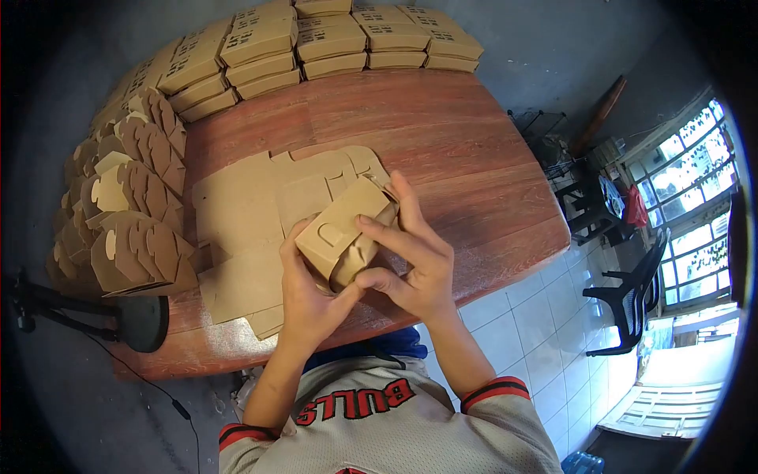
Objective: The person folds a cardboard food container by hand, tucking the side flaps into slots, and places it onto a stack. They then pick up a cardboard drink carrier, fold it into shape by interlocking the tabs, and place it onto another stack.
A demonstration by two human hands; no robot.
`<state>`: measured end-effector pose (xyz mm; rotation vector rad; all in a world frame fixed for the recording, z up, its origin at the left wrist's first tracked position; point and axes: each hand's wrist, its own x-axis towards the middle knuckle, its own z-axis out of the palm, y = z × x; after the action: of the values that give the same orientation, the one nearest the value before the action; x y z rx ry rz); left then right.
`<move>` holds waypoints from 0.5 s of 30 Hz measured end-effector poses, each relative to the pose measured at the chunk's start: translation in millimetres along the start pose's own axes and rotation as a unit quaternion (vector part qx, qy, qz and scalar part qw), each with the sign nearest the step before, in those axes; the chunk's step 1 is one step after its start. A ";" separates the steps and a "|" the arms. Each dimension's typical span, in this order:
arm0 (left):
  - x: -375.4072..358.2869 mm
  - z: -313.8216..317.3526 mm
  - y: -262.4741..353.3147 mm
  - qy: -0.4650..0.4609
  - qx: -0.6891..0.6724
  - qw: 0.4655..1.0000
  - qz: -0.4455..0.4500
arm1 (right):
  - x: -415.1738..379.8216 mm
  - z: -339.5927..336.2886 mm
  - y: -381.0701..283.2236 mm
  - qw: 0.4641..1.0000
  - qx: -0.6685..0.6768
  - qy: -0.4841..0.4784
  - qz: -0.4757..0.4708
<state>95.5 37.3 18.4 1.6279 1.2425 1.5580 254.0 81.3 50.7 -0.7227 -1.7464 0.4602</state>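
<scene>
Between my two hands is a small brown cardboard box (335,229), tilted, with a U-shaped tab cut showing on its upper panel. My left hand (304,288) wraps its left and lower side, thumb by the lower edge. On the other side my right hand (414,261) grips it, one finger pressing on the upper panel and the thumb close to the left thumb. The box's lower end shows folded flaps. Under and behind it, flat cardboard blanks (241,205) lie on the wooden table (458,150).
Folded cardboard boxes (142,253) are nested in rows at the table's left. Stacked closed boxes (332,39) with black printing line the back edge. A black stand base (144,324) sits at the front left corner. A black chair (624,300) stands on the tiled floor to the right.
</scene>
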 end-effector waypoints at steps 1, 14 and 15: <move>-1.7 0.8 -3.8 0.002 -0.015 1.000 0.001 | -0.9 1.8 -1.1 1.000 0.003 0.006 0.004; -2.3 -6.2 -16.0 -0.055 -0.022 0.997 0.056 | -1.3 2.7 -5.4 1.000 0.025 0.009 0.014; -1.4 -7.4 -15.5 -0.069 -0.020 0.996 0.057 | -2.2 1.8 -4.1 1.000 0.007 -0.006 0.006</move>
<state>84.8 41.0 5.4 1.7756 1.0548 1.4993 251.7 76.9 51.3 -0.7217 -1.7501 0.4846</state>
